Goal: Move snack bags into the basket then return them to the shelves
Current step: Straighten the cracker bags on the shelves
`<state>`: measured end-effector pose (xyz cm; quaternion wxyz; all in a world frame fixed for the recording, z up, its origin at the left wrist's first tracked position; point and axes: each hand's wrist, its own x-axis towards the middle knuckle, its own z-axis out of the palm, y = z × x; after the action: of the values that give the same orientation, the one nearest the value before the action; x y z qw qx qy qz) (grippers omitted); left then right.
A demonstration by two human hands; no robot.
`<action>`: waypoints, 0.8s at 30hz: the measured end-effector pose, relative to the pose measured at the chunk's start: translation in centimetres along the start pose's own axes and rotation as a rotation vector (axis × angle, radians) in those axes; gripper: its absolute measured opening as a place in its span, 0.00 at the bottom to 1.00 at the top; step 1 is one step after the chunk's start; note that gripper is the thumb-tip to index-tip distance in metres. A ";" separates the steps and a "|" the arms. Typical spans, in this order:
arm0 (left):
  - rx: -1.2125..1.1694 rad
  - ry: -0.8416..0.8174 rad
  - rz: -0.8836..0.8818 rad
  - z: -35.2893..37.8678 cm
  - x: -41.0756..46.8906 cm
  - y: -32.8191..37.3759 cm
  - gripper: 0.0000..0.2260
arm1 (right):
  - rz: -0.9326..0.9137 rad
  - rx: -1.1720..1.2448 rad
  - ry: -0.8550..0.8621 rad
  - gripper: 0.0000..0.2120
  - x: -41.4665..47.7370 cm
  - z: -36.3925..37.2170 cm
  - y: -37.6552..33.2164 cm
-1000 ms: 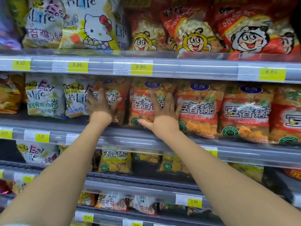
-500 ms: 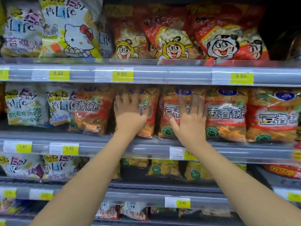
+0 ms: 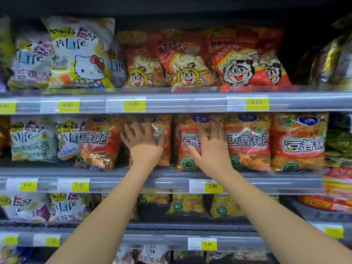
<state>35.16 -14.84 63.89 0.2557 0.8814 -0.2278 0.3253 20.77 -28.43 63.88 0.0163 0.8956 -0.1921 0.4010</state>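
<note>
Neither grip holds anything: the left hand lies flat, fingers spread wide, on an orange snack bag. The right hand lies just as wide on the neighbouring orange bag. Both bags stand upright on the middle shelf (a yellow 3.90 tag sits on its rail). A tilted bag of the same kind is just to their left.

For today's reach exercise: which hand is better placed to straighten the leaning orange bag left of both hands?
Probably left. The left hand rests next to the leaning orange bag; the right hand lies farther right, and would have to cross over.
</note>
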 end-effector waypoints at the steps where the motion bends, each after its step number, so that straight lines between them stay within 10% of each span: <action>1: -0.037 0.009 0.012 -0.6 -0.2 -0.4 0.36 | -0.006 0.030 0.002 0.34 -0.2 -0.6 0.0; 6: -0.189 0.274 0.004 -3.0 -0.2 -5.4 0.31 | -0.032 0.012 0.042 0.32 -0.9 -1.4 -0.6; 14: -0.128 -0.151 -0.315 -3.4 2.5 -14.6 0.49 | -0.084 -0.052 -0.010 0.32 -1.3 0.5 -2.8; 24: -0.206 0.149 -0.418 -0.6 2.6 -11.3 0.42 | -0.069 -0.138 0.075 0.31 -0.4 2.3 -2.8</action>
<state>43.07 -6.44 62.66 0.4219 0.8524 -0.0529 0.3043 23.15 -26.16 62.34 0.0989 0.8827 -0.1875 0.4194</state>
